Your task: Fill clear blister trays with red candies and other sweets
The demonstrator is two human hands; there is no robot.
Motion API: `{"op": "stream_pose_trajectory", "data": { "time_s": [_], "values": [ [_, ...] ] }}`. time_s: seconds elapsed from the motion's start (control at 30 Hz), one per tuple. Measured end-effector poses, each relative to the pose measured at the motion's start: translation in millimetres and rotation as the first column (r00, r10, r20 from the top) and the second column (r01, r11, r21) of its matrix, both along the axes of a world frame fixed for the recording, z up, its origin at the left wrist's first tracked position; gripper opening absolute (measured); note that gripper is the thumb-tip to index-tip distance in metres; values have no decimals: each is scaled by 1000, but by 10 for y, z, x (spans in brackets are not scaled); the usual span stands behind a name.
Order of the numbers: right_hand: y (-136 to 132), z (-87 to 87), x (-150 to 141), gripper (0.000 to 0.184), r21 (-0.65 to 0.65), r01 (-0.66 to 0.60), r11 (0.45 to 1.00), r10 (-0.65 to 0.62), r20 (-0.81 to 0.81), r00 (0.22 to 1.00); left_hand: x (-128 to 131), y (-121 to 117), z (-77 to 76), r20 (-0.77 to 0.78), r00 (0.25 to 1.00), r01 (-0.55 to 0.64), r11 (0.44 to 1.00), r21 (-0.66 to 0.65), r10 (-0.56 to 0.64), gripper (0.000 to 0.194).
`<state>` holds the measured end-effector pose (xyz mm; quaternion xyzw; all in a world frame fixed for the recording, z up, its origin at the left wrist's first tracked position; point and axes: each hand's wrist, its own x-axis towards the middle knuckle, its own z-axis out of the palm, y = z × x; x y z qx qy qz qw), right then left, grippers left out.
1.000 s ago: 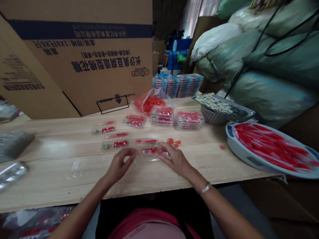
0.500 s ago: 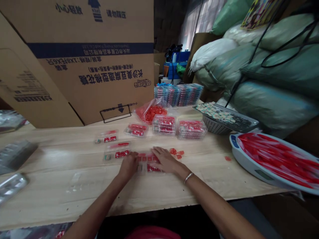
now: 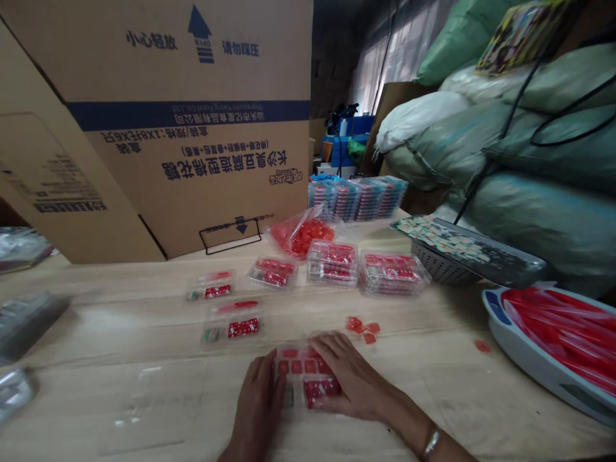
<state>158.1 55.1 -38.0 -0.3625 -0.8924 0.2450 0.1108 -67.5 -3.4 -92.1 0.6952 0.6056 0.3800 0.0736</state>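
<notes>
Head view: the right hand (image 3: pixel 353 378) lies over a clear plastic tray (image 3: pixel 292 367) of red packets, fingers (image 3: pixel 334 351) spread flat, unclenched; the left hand (image 3: pixel 257 407) touches its left edge, grip unclear.

On my bench (image 3: pixel 96 333), my left hand (image 3: pixel 257 410) and right hand (image 3: pixel 356 378) rest on a plastic tray (image 3: pixel 301 366) at the near side. Behind it stand two stacked packs (image 3: pixel 332 263), with a plastic bag (image 3: pixel 303 234) to their left, before a cardboard box (image 3: pixel 192 147). To the right sit a basket (image 3: pixel 440 271) and a round tray (image 3: pixel 510 340), with sacks (image 3: pixel 553 212) piled behind them.
</notes>
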Motion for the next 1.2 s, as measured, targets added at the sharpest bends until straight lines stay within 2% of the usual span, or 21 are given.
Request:
{"op": "stream_pose_trajectory", "data": {
  "time_s": [0.1, 0.2, 0.3, 0.37, 0.47, 0.57, 0.63, 0.7, 0.8, 0.87, 0.9, 1.0, 1.1, 1.2],
  "values": [
    [-49, 53, -15, 93, -24, 2, 1000, -2, -9, 1000, -31, -40, -56, -44, 999, 31, 997, 64, -28, 38],
    [-108, 53, -17, 85, 14, 35, 999, -35, -4, 999, -61, -67, -77, -115, 990, 91, 993, 80, -82, 52],
    [-169, -8, 11, 73, 158, 28, 987, -25, -16, 1000, -73, -61, -62, -188, 977, 115, 992, 50, -104, 67],
    [-210, -54, 40, 61, 296, -14, 955, 22, -24, 999, -79, -51, -57, -198, 975, 110, 994, 21, -103, 70],
    [-269, -88, 78, 45, 462, -81, 883, 85, 13, 996, -98, -51, -70, -173, 975, 135, 989, -56, -143, 61],
    [-297, -94, 89, 38, 512, -104, 853, 101, 33, 994, -115, -70, -89, -146, 973, 162, 980, -112, -177, 43],
    [-284, -107, 83, 37, 456, -69, 887, 72, 10, 997, -120, -79, -94, -136, 976, 159, 982, -104, -172, 46],
    [-250, -133, 73, 43, 332, 25, 943, -17, -27, 999, -124, -76, -97, -144, 977, 149, 985, -88, -160, 55],
    [-188, -190, 62, 71, 111, 114, 987, -112, -19, 994, -140, -51, -121, -192, 968, 148, 985, -94, -164, 56],
    [-157, -235, 57, 89, -2, 61, 998, -60, 34, 998, -153, -33, -153, -208, 961, 166, 982, -92, -182, 53],
    [-145, -254, 53, 92, -48, 23, 999, -19, 67, 998, -157, -26, -171, -205, 960, 178, 980, -84, -192, 52],
    [-92, -233, 29, 88, -160, -47, 986, 70, 146, 987, -153, -31, -202, -111, 976, 182, 982, -51, -187, 51],
    [78, -16, -53, 95, -180, -28, 983, 52, 129, 990, -142, -62, -180, 125, 992, 12, 1000, -10, -10, 50],
    [484, 297, -290, 93, 6, 42, 999, -42, 14, 999, -124, -81, -133, 281, 947, -162, 987, -2, 156, 48]
  ]
}}
